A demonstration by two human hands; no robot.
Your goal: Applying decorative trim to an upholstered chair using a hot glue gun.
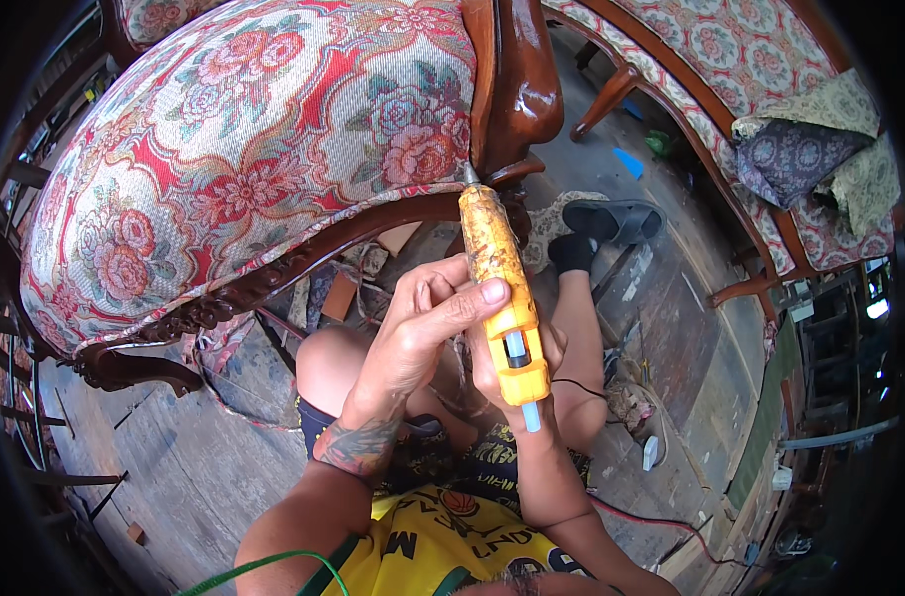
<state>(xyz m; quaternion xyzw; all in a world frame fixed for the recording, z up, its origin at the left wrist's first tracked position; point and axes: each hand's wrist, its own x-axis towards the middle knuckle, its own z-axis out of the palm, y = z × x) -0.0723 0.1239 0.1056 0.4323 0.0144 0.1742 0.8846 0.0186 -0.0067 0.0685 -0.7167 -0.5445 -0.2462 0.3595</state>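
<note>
A yellow hot glue gun (pixel 487 243), stained brown toward its front, points away from me with its metal nozzle (pixel 469 174) at the seat corner. There the floral fabric (pixel 264 149) with braided trim meets the carved, varnished wood leg (pixel 522 79) of a sofa or chair. A pale translucent glue stick (pixel 532 417) pokes out of the gun's back. My left hand (pixel 422 318) is closed against the gun's left side, thumb laid along it. My right hand (pixel 502 372) is closed round it from below; most of its fingers are hidden behind the body.
At the right stands another floral sofa (pixel 715 45) with loose patterned cloth (pixel 820 149) draped on it. My sandalled foot (pixel 611 219) rests on the wooden floor (pixel 214 467). Under the seat lie wood scraps (pixel 339 296) and cloth. A red cord (pixel 661 519) runs along the lower right.
</note>
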